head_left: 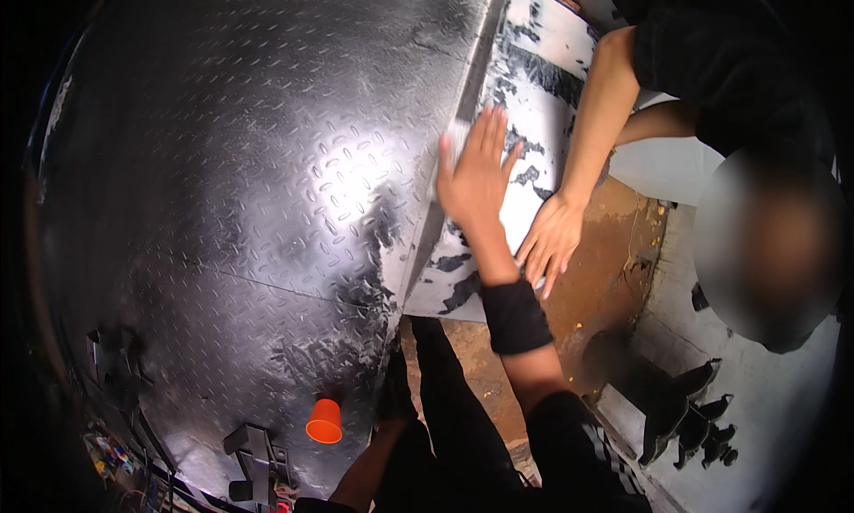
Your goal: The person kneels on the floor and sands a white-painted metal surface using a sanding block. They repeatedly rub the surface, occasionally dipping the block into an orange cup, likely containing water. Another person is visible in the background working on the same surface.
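Note:
My right hand (478, 175), below a black wristband (516, 317), lies with fingers stretched over a long white panel (458, 286) with dark worn patches. Between its thumb and forefinger shows a blurred whitish patch; whether this is a separate piece under the hand or the panel itself, I cannot tell. My left forearm (366, 464) comes in at the lower edge beside my dark trouser leg, and its hand is hidden. Another person's hand (553, 239) rests at the panel's right edge, close to my right wrist.
Dark diamond-plate metal (222, 210) fills the left side, meeting the panel along a raised seam. An orange cup (325, 421) stands on it near a black metal bracket (256, 460). The other person leans in from the right, above brown ground (614, 246) and a pale slab.

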`<action>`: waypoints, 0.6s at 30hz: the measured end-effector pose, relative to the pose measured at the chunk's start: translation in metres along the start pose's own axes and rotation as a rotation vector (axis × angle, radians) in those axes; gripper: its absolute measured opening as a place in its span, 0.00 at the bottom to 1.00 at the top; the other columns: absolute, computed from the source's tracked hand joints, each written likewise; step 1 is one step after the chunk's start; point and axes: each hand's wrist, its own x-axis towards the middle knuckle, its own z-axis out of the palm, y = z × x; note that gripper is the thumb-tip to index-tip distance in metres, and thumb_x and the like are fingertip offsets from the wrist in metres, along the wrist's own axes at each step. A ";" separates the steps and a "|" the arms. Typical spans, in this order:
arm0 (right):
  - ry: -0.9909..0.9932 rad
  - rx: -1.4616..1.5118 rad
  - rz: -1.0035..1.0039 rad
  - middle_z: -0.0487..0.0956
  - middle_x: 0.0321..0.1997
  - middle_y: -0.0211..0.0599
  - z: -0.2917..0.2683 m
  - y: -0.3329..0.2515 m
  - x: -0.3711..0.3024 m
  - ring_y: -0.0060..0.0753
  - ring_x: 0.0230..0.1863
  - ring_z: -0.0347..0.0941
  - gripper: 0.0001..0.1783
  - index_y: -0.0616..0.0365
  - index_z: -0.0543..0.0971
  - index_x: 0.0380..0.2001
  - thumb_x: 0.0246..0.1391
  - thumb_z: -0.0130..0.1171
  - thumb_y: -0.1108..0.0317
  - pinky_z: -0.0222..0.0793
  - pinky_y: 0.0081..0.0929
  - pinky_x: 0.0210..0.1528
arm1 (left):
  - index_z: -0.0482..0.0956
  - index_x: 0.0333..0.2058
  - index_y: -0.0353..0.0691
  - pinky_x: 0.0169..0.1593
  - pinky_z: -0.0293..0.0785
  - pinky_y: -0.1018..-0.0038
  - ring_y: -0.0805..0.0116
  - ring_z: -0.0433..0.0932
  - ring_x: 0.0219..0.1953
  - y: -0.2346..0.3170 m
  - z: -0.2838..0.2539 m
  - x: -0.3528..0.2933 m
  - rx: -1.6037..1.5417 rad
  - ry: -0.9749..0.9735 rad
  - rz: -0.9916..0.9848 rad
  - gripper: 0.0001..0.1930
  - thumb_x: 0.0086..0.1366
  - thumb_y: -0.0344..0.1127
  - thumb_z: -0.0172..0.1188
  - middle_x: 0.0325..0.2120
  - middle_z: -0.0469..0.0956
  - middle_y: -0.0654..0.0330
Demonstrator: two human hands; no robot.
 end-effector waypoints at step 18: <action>0.010 0.113 -0.001 0.50 0.74 0.67 0.001 -0.011 -0.044 0.55 0.79 0.38 0.43 0.79 0.53 0.68 0.69 0.35 0.46 0.27 0.62 0.75 | 0.62 0.66 0.47 0.58 0.71 0.54 0.49 0.71 0.60 -0.010 -0.009 -0.015 0.045 -0.019 0.029 0.46 0.51 0.54 0.72 0.60 0.69 0.48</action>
